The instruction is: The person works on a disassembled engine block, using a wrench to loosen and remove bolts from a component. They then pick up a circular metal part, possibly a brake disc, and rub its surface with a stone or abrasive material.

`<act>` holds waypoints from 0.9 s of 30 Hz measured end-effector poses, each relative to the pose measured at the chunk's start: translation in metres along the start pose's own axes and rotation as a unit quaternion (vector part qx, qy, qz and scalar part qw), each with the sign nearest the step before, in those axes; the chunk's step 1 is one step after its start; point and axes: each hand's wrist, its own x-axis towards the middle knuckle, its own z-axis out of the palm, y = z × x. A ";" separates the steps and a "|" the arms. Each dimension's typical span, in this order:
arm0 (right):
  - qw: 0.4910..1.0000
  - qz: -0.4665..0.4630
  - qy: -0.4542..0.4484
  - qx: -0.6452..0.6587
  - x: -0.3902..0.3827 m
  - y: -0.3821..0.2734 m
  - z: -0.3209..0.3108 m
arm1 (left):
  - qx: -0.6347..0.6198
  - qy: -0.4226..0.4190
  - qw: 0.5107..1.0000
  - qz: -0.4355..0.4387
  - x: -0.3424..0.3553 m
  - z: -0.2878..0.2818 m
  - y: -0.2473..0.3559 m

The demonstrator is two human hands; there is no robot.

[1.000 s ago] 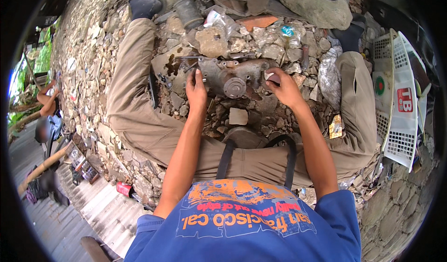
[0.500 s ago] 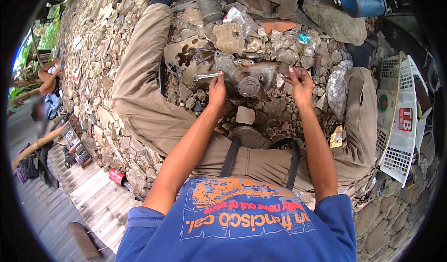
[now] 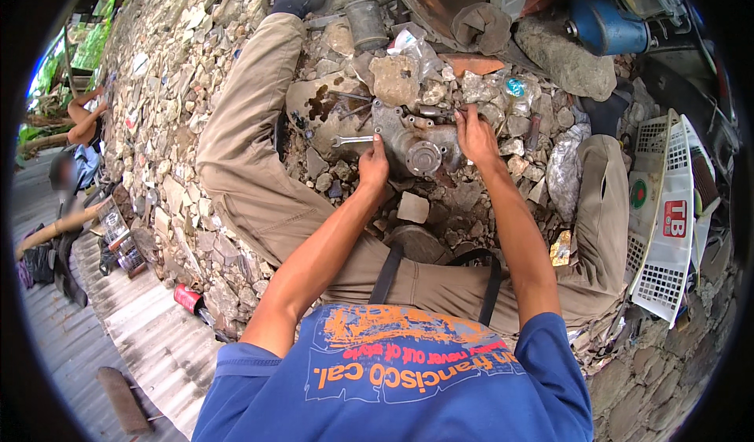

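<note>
A greasy grey metal housing [image 3: 404, 140] with a round disc-shaped flange [image 3: 423, 158] lies on the rubble between my legs. At its left side my left hand [image 3: 375, 164] pinches a combination wrench [image 3: 351, 140], thumb up against the housing. The wrench's open jaw points left. My right hand [image 3: 477, 137] is closed over the housing's right end, its fingertips near the upper edge; the hand hides what lies under it. A socket-like metal cylinder [image 3: 430, 111] lies just beyond the housing, left of those fingertips. Thin metal rods [image 3: 357, 112] rest on an oil-stained flat stone [image 3: 310, 100].
White plastic baskets [image 3: 664, 230] stand at the right. Beyond the housing are a large rock [image 3: 565, 53], a blue canister [image 3: 603, 26] and a metal can [image 3: 366, 24]. Corrugated sheets [image 3: 133, 324] and a red can [image 3: 187, 298] lie at left. Another person [image 3: 85, 132] sits far left.
My right hand has moved left and away from me, from beside the housing onto its right end. My left hand keeps the wrench at the housing's left side.
</note>
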 end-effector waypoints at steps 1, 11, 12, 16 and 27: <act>1.000 0.002 0.009 0.003 -0.001 -0.003 -0.002 | 0.000 0.000 1.000 -0.001 0.002 -0.002 -0.002; 0.972 0.166 0.010 0.165 -0.067 -0.063 -0.066 | -0.347 -0.105 0.930 0.062 -0.047 -0.025 0.052; 0.968 0.183 -0.017 0.172 -0.072 -0.068 -0.069 | -0.385 -0.139 0.910 0.073 -0.046 -0.025 0.055; 0.909 0.264 -0.063 0.316 -0.098 -0.079 -0.060 | -0.363 -0.158 0.916 -0.059 -0.041 0.014 0.067; 0.784 0.280 -0.180 0.524 -0.109 -0.063 -0.046 | -0.441 -0.198 0.871 -0.088 -0.032 0.024 0.050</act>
